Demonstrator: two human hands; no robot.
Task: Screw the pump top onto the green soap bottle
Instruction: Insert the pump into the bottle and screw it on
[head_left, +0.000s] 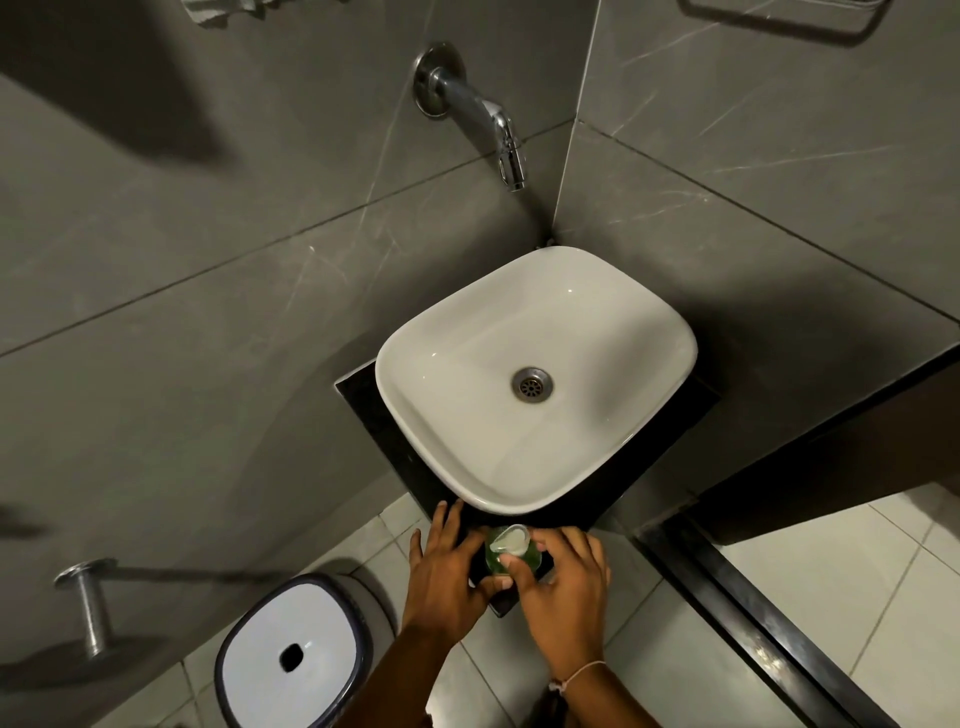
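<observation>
Hands meet at the near corner of the black stone counter (374, 415), just in front of the white ceramic basin (431, 374) that sits on it. The small translucent green soap bottle (500, 560) stands upright on that corner, between the two hands. Its white plastic pump top (511, 539) sits on the neck, nozzle toward the basin. The left hand (447, 571) lies against the bottle's left side, fingers spread toward the basin's rim and thumb pressed to the bottle's near face, so it steadies the bottle more than it wraps it. The right hand (566, 592) comes in from the other side; its thumb and forefinger pinch at the base of the pump top while the other fingers curl loosely. A pale thread bracelet (576, 675) circles the right wrist. Below the counter, a white-lidded bin (291, 654) stands on the tiled floor.
</observation>
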